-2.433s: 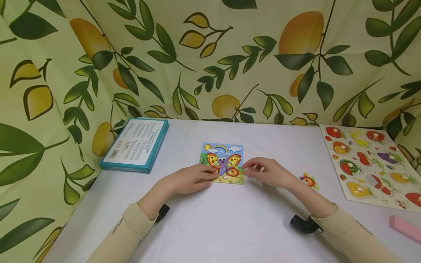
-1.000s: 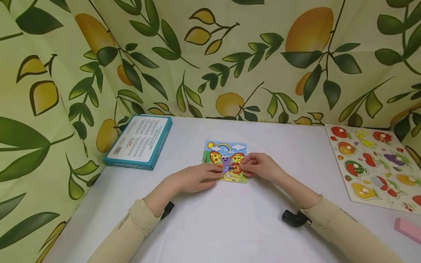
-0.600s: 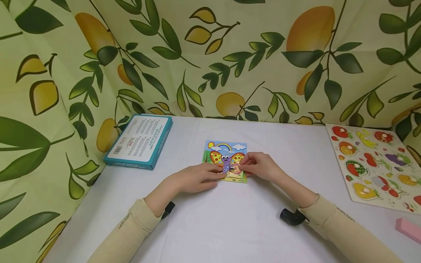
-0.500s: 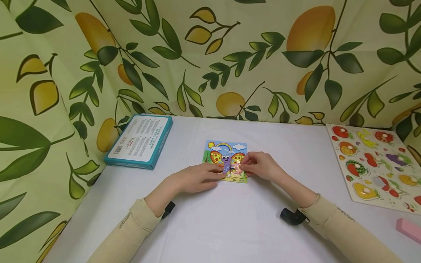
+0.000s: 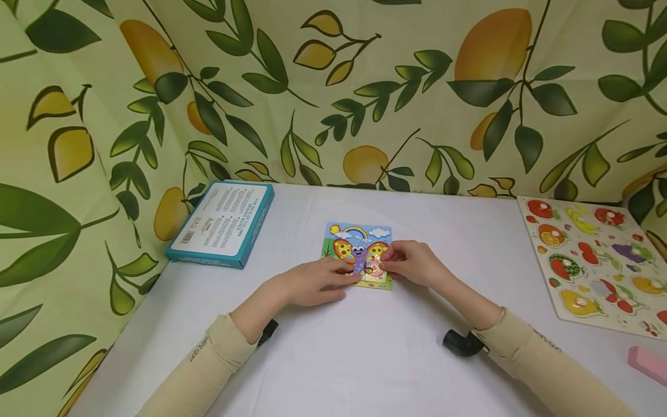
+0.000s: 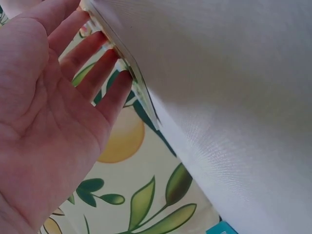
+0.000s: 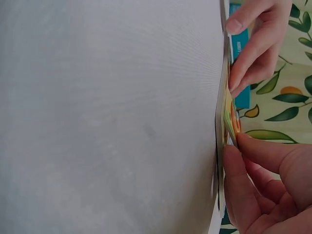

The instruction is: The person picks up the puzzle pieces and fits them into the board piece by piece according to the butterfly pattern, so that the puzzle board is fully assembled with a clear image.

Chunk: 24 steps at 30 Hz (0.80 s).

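Note:
A butterfly jigsaw puzzle (image 5: 358, 234) lies in its flat square tray on the white table, in the middle of the head view. My right hand (image 5: 414, 262) pinches a puzzle piece (image 5: 376, 267) between thumb and finger over the puzzle's lower right part. Glare hides some of the piece's print. In the right wrist view the piece (image 7: 232, 117) is tilted, its near edge raised off the tray. My left hand (image 5: 311, 282) rests its extended fingers on the puzzle's lower left. From the left wrist, that hand (image 6: 53, 107) shows its palm, fingertips against the tray's edge.
A teal box (image 5: 219, 225) with a white label lies at the back left. To the right is a fruit-picture board (image 5: 591, 266) with several knobbed pieces. A pink block (image 5: 646, 364) sits at the right edge. Patterned cloth (image 5: 333, 87) hangs behind the table.
The piece that lay on the table by my right forearm is now pinched over the puzzle's lower right. My right hand moved left; lately the piece has tilted slightly. My left hand stays on the puzzle.

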Each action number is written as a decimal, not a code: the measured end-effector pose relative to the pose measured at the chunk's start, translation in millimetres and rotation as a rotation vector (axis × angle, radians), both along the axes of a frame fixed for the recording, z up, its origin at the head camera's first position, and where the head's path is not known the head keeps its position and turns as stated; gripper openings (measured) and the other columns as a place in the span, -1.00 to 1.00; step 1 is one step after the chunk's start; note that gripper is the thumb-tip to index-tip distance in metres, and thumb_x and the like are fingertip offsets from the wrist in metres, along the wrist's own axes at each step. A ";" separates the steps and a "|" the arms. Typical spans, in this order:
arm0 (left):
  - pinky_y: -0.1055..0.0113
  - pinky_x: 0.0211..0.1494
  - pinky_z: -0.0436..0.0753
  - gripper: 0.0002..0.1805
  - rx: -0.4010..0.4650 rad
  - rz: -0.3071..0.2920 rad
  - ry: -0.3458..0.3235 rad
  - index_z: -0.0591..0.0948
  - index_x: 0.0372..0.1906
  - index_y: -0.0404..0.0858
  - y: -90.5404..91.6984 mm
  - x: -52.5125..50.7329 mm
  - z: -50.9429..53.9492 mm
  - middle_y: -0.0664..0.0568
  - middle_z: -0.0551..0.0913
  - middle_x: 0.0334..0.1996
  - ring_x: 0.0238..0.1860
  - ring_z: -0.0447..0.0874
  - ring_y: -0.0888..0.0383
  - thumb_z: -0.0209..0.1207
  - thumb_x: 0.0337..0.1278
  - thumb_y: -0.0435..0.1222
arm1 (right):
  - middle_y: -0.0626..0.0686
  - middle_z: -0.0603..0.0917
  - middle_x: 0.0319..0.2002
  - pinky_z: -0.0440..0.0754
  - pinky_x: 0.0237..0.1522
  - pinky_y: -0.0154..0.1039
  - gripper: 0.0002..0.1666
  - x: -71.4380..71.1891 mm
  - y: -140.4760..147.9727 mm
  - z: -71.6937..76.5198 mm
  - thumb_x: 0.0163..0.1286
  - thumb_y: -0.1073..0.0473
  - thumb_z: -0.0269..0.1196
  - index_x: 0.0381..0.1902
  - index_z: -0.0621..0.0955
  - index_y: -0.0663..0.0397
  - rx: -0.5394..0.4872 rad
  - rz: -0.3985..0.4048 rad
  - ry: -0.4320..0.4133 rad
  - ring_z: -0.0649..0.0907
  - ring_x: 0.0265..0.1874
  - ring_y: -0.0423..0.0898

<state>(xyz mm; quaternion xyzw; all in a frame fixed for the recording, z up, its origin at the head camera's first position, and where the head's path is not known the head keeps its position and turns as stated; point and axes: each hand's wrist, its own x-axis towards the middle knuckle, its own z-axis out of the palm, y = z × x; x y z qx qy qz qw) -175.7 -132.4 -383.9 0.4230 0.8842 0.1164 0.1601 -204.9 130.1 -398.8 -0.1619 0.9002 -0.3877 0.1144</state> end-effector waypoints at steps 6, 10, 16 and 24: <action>0.19 0.40 0.28 -0.49 -0.011 0.001 0.008 0.37 0.43 -0.01 1.3 1.6 0.6 0.05 0.35 0.37 0.40 0.20 0.10 0.04 0.44 -0.11 | -0.06 0.62 -0.49 0.55 -0.38 -0.27 -0.85 -0.3 -0.1 1.6 0.24 0.17 0.41 -0.37 0.64 0.09 0.024 0.001 0.013 0.55 -0.48 -0.14; 0.19 0.40 0.28 -0.49 -0.007 -0.006 0.013 0.38 0.43 -0.02 1.6 1.4 0.0 0.05 0.36 0.37 0.39 0.21 0.09 0.05 0.44 -0.11 | -0.06 0.61 -0.49 0.51 -0.37 -0.26 -0.87 -1.1 -0.1 -0.1 0.25 0.17 0.40 -0.38 0.64 0.07 0.046 -0.003 0.032 0.53 -0.46 -0.12; 0.18 0.41 0.27 -0.48 -0.015 0.002 0.003 0.37 0.43 -0.01 1.6 0.5 0.1 0.05 0.34 0.38 0.40 0.20 0.10 0.05 0.43 -0.10 | -0.05 0.60 -0.48 0.47 -0.39 -0.26 -0.86 -2.5 -0.9 -1.7 0.27 0.14 0.38 -0.38 0.66 0.08 0.073 -0.019 0.026 0.51 -0.44 -0.11; 0.18 0.40 0.28 -0.49 -0.041 -0.026 0.054 0.38 0.43 0.05 1.2 -0.1 -0.8 0.04 0.34 0.38 0.37 0.23 0.07 0.05 0.43 -0.08 | -0.05 0.61 -0.50 0.49 -0.41 -0.27 -0.82 -2.9 -2.7 -0.4 0.23 0.12 0.42 -0.39 0.66 0.09 0.075 -0.032 0.010 0.52 -0.48 -0.12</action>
